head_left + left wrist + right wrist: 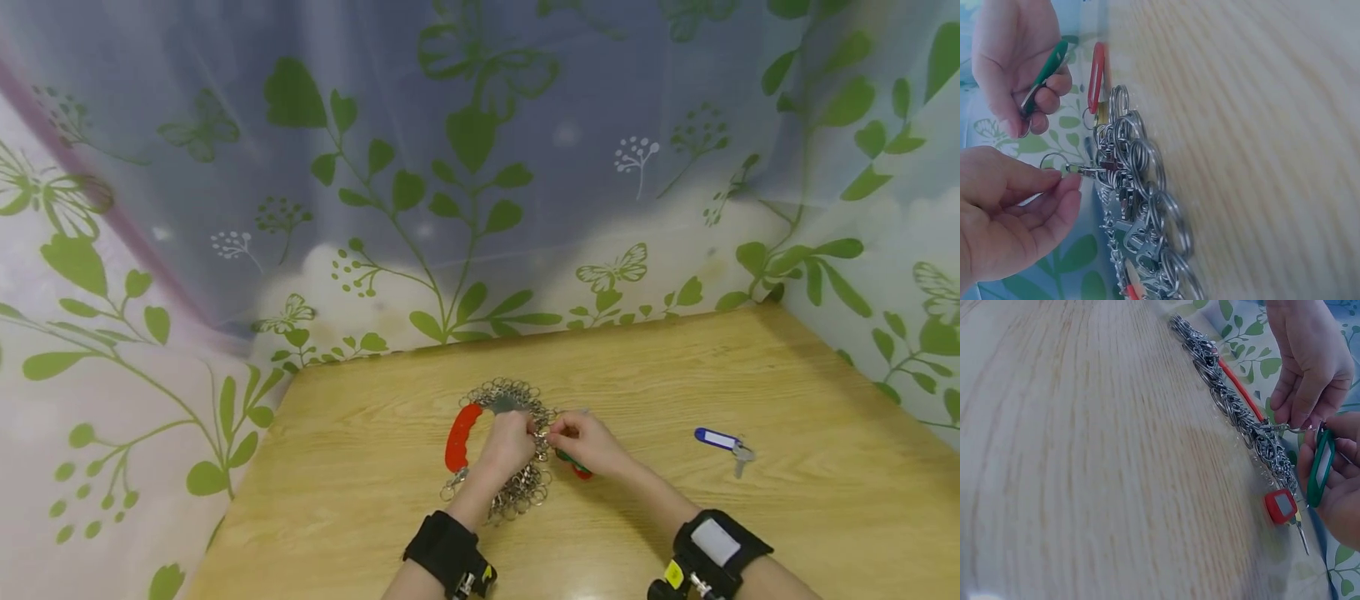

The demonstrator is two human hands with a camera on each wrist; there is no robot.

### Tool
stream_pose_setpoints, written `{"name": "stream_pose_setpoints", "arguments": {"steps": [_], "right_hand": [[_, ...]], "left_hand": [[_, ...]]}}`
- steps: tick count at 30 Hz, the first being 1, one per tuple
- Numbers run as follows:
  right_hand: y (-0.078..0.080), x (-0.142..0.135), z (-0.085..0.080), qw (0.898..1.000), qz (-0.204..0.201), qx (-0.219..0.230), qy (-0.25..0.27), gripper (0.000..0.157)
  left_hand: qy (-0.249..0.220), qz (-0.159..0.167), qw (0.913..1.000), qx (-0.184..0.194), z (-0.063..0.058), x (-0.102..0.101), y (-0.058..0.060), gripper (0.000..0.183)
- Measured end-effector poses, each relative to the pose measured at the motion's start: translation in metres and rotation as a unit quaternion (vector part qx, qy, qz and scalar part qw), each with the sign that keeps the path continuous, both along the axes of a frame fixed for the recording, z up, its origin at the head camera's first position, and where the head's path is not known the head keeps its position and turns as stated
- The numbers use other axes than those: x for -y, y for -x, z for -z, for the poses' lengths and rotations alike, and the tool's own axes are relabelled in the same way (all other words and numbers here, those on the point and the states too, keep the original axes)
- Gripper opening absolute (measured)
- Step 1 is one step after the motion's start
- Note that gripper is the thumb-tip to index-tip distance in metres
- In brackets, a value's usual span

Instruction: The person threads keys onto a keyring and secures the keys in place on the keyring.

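Observation:
A large round key holder with a red grip [461, 437] lies on the table, its rim crowded with metal split rings and clasps [1147, 165]. My left hand [513, 439] is over its right side. Between thumb and fingertips that hand [1016, 212] pinches a small clasp with a split ring [1054, 160], which stands out from the bunch. Close beside it, my right hand [592, 442] holds a green key tag [1320, 469] by its metal ring end. Whatever key hangs on this tag is mostly hidden by the fingers. A red key tag [1282, 506] lies next to the bunch.
To the right on the wooden table [360, 500] lies a blue key tag [716, 438] with a silver key [741, 458]. A curtain with green leaves [472, 208] hangs along the table's back and sides.

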State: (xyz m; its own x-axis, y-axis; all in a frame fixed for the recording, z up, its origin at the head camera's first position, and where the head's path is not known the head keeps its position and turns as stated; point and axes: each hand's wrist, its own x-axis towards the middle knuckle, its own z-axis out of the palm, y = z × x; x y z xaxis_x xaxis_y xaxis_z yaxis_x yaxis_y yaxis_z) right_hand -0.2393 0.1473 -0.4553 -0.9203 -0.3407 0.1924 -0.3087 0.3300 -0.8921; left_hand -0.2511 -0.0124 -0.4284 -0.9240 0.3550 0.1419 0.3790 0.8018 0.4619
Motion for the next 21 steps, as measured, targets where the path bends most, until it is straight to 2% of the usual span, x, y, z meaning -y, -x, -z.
{"name": "stream_pose_setpoints", "arguments": {"steps": [2,5,7,10,12,15,18,21], "right_hand": [[0.000,-0.001,0.001,1.000,0.003,-0.001,-0.006,0.011],[0.000,0.000,0.002,1.000,0.008,-0.008,-0.020,0.009],[0.000,0.000,0.002,0.999,0.014,-0.019,-0.033,0.009],[0.000,-0.004,0.002,0.998,0.015,-0.038,-0.054,0.009],[0.000,-0.005,0.001,0.997,0.012,-0.051,-0.063,0.010],[0.001,-0.009,0.001,0.996,0.014,-0.059,-0.065,0.009],[0.003,-0.006,0.002,0.996,0.016,-0.061,-0.062,0.008],[0.005,-0.007,0.005,0.995,0.024,-0.068,-0.066,0.007]], "left_hand": [[0.019,0.005,0.9997,-0.017,0.000,0.000,-0.002,0.016],[0.073,0.009,0.9962,-0.046,0.001,0.000,-0.003,0.017],[0.085,0.012,0.9944,-0.062,0.003,-0.001,-0.003,0.017],[0.050,0.007,0.9971,-0.058,0.006,-0.005,-0.003,0.015],[0.000,0.007,0.9992,-0.040,0.007,-0.005,-0.002,0.012],[-0.041,0.009,0.9991,-0.010,0.006,-0.010,-0.001,0.011],[-0.056,0.014,0.9982,0.019,0.005,-0.007,-0.001,0.017],[-0.057,0.020,0.9977,0.031,0.006,-0.008,-0.001,0.016]]}}
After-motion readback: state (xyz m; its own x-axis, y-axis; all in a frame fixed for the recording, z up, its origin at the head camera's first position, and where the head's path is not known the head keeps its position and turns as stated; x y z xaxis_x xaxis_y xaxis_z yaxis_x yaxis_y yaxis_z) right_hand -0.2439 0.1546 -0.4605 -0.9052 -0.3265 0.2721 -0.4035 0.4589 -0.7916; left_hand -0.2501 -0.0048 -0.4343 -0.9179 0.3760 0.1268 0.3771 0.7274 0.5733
